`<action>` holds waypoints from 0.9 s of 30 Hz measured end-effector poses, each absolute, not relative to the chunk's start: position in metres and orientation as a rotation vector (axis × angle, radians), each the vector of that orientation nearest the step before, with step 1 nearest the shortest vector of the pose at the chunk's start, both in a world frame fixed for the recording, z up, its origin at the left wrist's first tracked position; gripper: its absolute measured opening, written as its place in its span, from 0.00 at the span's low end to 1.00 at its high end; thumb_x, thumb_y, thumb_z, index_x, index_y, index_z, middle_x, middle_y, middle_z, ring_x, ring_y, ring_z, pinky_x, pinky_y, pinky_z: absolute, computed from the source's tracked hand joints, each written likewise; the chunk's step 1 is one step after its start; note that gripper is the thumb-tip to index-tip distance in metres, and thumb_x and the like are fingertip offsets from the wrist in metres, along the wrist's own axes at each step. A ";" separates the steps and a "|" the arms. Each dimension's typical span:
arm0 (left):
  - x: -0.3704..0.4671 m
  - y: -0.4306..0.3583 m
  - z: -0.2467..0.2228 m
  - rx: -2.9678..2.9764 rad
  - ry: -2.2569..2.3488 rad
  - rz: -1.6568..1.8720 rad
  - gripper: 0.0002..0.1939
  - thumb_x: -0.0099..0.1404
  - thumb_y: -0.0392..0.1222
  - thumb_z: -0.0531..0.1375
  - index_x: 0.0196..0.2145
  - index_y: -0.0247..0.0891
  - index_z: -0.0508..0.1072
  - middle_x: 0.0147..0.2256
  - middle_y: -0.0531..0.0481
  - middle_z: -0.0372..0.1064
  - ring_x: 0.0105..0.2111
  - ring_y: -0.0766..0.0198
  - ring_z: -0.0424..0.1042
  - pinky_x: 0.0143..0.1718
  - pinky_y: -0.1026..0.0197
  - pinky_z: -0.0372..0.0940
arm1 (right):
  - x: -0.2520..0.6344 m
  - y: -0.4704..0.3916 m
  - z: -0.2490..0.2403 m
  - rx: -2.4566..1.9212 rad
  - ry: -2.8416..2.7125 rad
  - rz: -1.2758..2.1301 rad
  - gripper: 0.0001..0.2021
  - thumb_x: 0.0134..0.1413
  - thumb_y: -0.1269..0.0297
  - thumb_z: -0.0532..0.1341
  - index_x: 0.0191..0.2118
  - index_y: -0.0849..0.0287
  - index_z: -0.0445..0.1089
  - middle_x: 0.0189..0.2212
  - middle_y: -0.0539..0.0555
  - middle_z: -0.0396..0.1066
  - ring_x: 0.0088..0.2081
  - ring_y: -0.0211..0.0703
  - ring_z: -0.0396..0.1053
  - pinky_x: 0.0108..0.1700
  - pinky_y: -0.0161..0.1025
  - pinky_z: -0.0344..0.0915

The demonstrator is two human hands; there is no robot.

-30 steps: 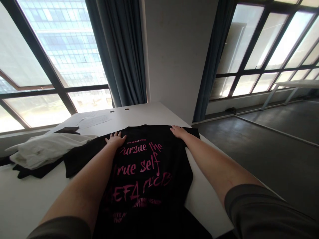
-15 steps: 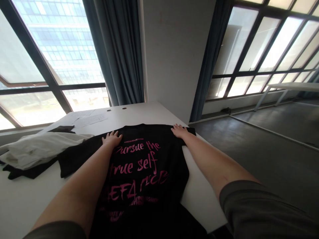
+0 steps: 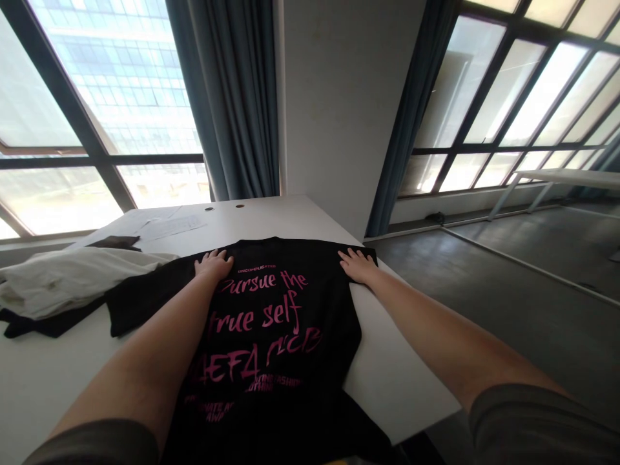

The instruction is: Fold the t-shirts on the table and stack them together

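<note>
A black T-shirt with pink lettering lies spread on the white table, its neckline toward the far side. My left hand rests flat near its left shoulder, fingers spread. On the opposite shoulder, by the right sleeve, my right hand also lies flat with fingers apart. The left sleeve stretches out across the table beyond my left arm. Part of the shirt's lower left is hidden behind that arm, and its bottom runs toward the near edge of the view.
A heap of white cloth with dark cloth lies at the left, against the shirt's sleeve. Sheets of paper lie toward the back. Behind the table stand a blue-grey curtain and a pillar. Another table stands far right.
My right hand has slid slightly toward the right sleeve and nearer me. My left hand stays flat at the left shoulder. The view has shifted a little.
</note>
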State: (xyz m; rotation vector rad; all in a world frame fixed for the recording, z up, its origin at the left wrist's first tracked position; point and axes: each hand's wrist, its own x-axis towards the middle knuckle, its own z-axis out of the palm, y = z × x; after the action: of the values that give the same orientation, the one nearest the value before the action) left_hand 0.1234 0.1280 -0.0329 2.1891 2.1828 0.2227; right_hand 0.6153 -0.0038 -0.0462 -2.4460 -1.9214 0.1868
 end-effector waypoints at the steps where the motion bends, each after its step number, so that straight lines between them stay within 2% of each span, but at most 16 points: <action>1: 0.124 0.127 -0.032 2.189 2.188 0.220 0.39 0.75 0.64 0.43 0.75 0.44 0.60 0.76 0.41 0.47 0.74 0.36 0.48 0.69 0.25 0.48 | 0.617 0.000 -0.045 -2.465 -1.897 0.200 0.32 0.75 0.45 0.40 0.79 0.40 0.44 0.80 0.52 0.36 0.78 0.63 0.38 0.74 0.66 0.38; 6: 0.124 0.122 -0.029 2.192 2.212 0.207 0.38 0.75 0.63 0.43 0.74 0.45 0.61 0.76 0.41 0.48 0.74 0.39 0.49 0.70 0.27 0.49 | 0.631 0.018 -0.037 -2.583 -1.674 0.193 0.34 0.75 0.48 0.39 0.80 0.54 0.43 0.80 0.60 0.36 0.78 0.58 0.38 0.75 0.61 0.38; 9: 0.123 0.122 -0.028 2.198 2.212 0.209 0.38 0.75 0.63 0.43 0.74 0.45 0.62 0.76 0.41 0.49 0.74 0.40 0.50 0.70 0.28 0.50 | 0.641 0.021 -0.031 -2.658 -1.526 0.153 0.36 0.75 0.48 0.40 0.79 0.62 0.46 0.79 0.65 0.37 0.78 0.62 0.36 0.75 0.65 0.37; 12: 0.122 0.124 -0.030 2.197 2.214 0.229 0.37 0.74 0.62 0.44 0.73 0.46 0.63 0.75 0.41 0.50 0.74 0.39 0.51 0.69 0.28 0.51 | 0.649 0.019 -0.026 -2.708 -1.431 0.002 0.35 0.74 0.50 0.44 0.75 0.67 0.57 0.79 0.68 0.39 0.78 0.69 0.28 0.73 0.71 0.33; 14: 0.122 0.125 -0.032 2.192 2.216 0.250 0.37 0.74 0.62 0.44 0.73 0.46 0.64 0.75 0.40 0.51 0.74 0.38 0.51 0.68 0.28 0.52 | 0.652 0.017 -0.023 -2.675 -1.466 -0.173 0.30 0.74 0.53 0.48 0.71 0.65 0.65 0.77 0.69 0.45 0.78 0.70 0.28 0.72 0.73 0.33; 16: 0.122 0.126 -0.034 2.190 2.216 0.273 0.37 0.74 0.63 0.45 0.72 0.46 0.64 0.75 0.40 0.52 0.73 0.37 0.51 0.68 0.28 0.51 | 0.654 0.015 -0.021 -2.599 -1.556 -0.313 0.26 0.73 0.57 0.50 0.67 0.62 0.70 0.74 0.70 0.53 0.77 0.69 0.36 0.71 0.74 0.35; 18: 0.122 0.126 -0.035 2.190 2.216 0.289 0.36 0.74 0.63 0.45 0.72 0.46 0.64 0.75 0.40 0.52 0.73 0.37 0.51 0.69 0.29 0.51 | 0.654 0.015 -0.018 -2.549 -1.631 -0.346 0.23 0.73 0.61 0.50 0.65 0.62 0.71 0.69 0.73 0.62 0.74 0.68 0.49 0.70 0.73 0.38; 20: 0.123 0.126 -0.035 2.188 2.218 0.294 0.36 0.74 0.62 0.45 0.72 0.46 0.65 0.75 0.41 0.52 0.73 0.37 0.51 0.69 0.29 0.51 | 0.654 0.015 -0.016 -2.541 -1.662 -0.321 0.22 0.74 0.65 0.49 0.64 0.62 0.71 0.60 0.73 0.72 0.66 0.65 0.64 0.68 0.71 0.45; 22: 0.123 0.125 -0.034 2.185 2.221 0.289 0.36 0.74 0.62 0.45 0.72 0.46 0.65 0.75 0.41 0.52 0.73 0.38 0.51 0.69 0.29 0.51 | 0.655 0.014 -0.012 -2.545 -1.664 -0.304 0.22 0.73 0.70 0.47 0.63 0.61 0.69 0.52 0.70 0.77 0.57 0.61 0.73 0.64 0.67 0.53; 24: 0.123 0.124 -0.033 2.183 2.223 0.281 0.36 0.74 0.62 0.45 0.72 0.46 0.65 0.75 0.41 0.52 0.73 0.38 0.52 0.69 0.29 0.51 | 0.656 0.012 -0.008 -2.545 -1.657 -0.319 0.23 0.72 0.73 0.44 0.64 0.61 0.68 0.49 0.68 0.79 0.53 0.59 0.75 0.60 0.63 0.58; 27: 0.124 0.123 -0.032 2.183 2.225 0.278 0.37 0.74 0.63 0.45 0.72 0.45 0.65 0.75 0.40 0.52 0.73 0.37 0.52 0.68 0.29 0.52 | 0.655 0.009 -0.002 -2.536 -1.652 -0.364 0.25 0.71 0.75 0.42 0.63 0.61 0.69 0.51 0.69 0.78 0.55 0.62 0.73 0.59 0.63 0.59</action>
State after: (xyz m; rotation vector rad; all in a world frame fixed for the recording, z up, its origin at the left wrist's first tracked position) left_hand 0.1235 0.1234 -0.0319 2.1827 2.2251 0.2784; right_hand 0.6548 0.0094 -0.0022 -2.5356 -1.6521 -0.3640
